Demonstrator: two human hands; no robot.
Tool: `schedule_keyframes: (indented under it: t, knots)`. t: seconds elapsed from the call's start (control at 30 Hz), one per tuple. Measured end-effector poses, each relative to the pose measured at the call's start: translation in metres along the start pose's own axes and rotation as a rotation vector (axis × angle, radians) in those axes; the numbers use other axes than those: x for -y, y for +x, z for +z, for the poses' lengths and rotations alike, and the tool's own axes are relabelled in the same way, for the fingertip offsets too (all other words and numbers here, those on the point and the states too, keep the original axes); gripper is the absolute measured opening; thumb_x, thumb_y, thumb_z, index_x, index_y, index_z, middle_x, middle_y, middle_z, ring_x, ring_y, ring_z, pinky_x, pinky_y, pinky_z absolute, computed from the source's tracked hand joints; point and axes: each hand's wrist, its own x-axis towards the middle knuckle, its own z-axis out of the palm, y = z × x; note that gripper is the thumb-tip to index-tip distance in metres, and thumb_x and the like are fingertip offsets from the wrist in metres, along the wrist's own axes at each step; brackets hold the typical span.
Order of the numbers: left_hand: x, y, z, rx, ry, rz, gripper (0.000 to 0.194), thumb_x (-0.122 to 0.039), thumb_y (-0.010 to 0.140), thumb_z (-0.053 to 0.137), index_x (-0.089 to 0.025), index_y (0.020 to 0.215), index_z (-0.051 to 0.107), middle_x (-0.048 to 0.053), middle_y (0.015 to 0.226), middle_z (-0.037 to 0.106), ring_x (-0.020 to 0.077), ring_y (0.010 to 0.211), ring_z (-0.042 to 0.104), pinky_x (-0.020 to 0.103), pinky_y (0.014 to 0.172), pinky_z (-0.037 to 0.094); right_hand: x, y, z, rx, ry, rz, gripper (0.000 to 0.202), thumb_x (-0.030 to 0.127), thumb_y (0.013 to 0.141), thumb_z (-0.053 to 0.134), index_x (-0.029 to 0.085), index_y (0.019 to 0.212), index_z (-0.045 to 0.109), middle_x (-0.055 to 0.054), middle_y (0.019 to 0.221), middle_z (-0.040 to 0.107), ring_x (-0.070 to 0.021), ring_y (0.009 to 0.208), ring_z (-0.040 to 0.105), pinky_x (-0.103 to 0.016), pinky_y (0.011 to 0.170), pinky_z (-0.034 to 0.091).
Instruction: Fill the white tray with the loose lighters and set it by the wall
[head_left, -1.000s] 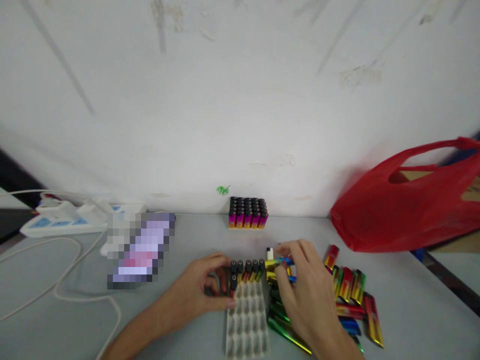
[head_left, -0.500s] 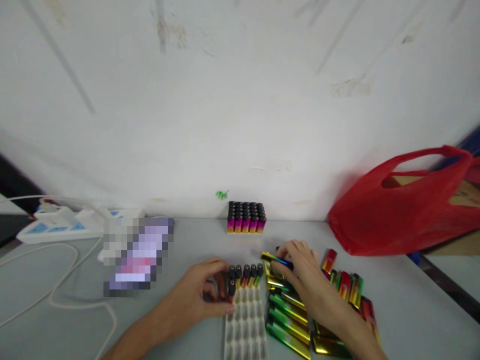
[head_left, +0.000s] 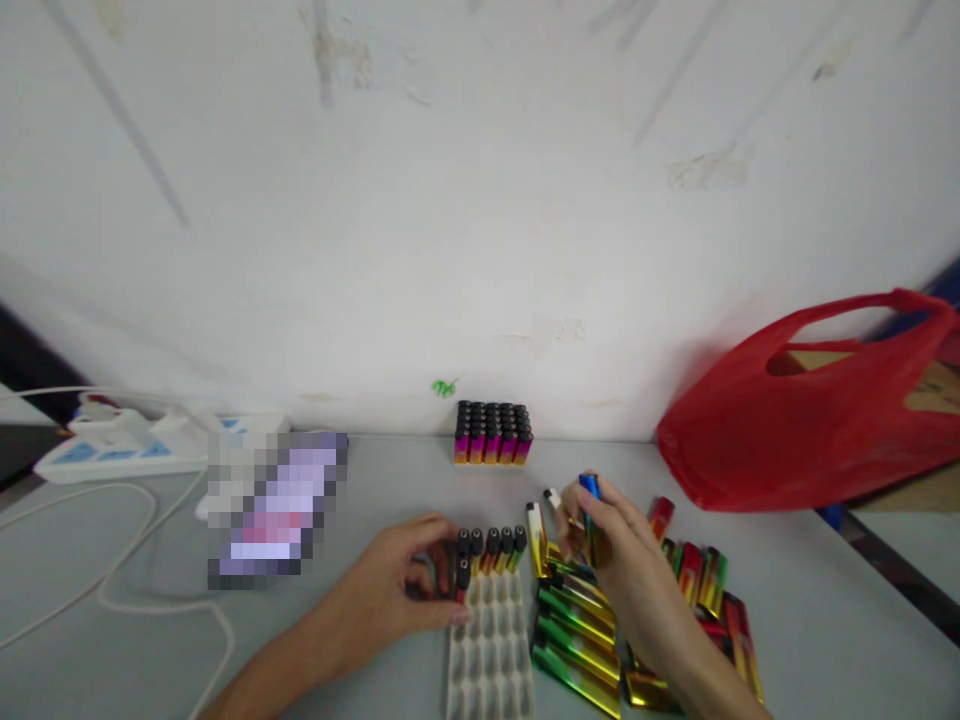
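Note:
My left hand is curled at the left edge of a pale tray with rows of small cells. Its thumb presses on the tray's rim, and its fingers lie against the black-topped lighters standing at the far end. My right hand grips a blue and gold lighter nearly upright, blue end up. Beneath and beside that hand lies a loose pile of metallic lighters, among them green and gold ones, red ones and a white-ended one. My right hand and forearm hide part of the pile.
A block of purple and orange lighters stands by the wall. At right sits a red plastic bag. To the left are a blurred phone, a white power strip and loose white cables.
My right hand has turned, swinging the blue and gold lighter from nearly flat to upright and slightly right. White-ended lighters now show beside it. My left hand and the tray stay put.

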Motion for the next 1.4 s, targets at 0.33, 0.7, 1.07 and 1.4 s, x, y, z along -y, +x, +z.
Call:
schedule_keyframes:
  t: [0.33, 0.7, 1.07, 1.4]
  knots:
    - [0.002, 0.000, 0.000, -0.010, 0.010, 0.005, 0.036, -0.029, 0.075, 0.095, -0.019, 0.103, 0.075, 0.000, 0.101, 0.066, 0.0190, 0.083, 0.070, 0.025, 0.067, 0.057, -0.003, -0.007, 0.008, 0.207, 0.381, 0.344, 0.058, 0.070, 0.093, 0.073, 0.024, 0.070, 0.045, 0.012, 0.060, 0.020, -0.0100, 0.054, 0.006, -0.024, 0.046, 0.011]
    - [-0.003, -0.001, 0.000, 0.008, 0.008, 0.002, 0.042, -0.025, 0.074, 0.095, -0.020, 0.111, 0.076, 0.001, 0.104, 0.068, 0.0205, 0.086, 0.072, 0.026, 0.068, 0.058, -0.014, -0.010, 0.017, 0.136, 0.333, 0.411, 0.058, 0.065, 0.084, 0.069, 0.027, 0.061, 0.032, 0.013, 0.054, 0.016, -0.0079, 0.049, 0.005, -0.024, 0.043, 0.006]
    - [-0.001, 0.000, 0.000, 0.007, 0.029, 0.012, 0.043, -0.030, 0.073, 0.098, -0.019, 0.108, 0.075, 0.001, 0.104, 0.069, 0.0194, 0.084, 0.072, 0.025, 0.067, 0.058, -0.019, -0.009, 0.020, 0.078, 0.260, 0.430, 0.061, 0.072, 0.078, 0.071, 0.026, 0.062, 0.035, 0.013, 0.054, 0.017, -0.0071, 0.049, 0.006, -0.022, 0.043, 0.006]
    - [-0.011, -0.011, 0.001, -0.005, -0.042, 0.062, 0.044, -0.055, 0.101, 0.073, -0.021, 0.129, 0.074, 0.006, 0.107, 0.074, 0.0256, 0.097, 0.070, 0.028, 0.072, 0.058, -0.028, -0.010, 0.017, 0.143, 0.275, 0.417, 0.061, 0.074, 0.082, 0.072, 0.025, 0.064, 0.040, 0.012, 0.055, 0.021, -0.0081, 0.049, 0.008, -0.023, 0.041, 0.007]
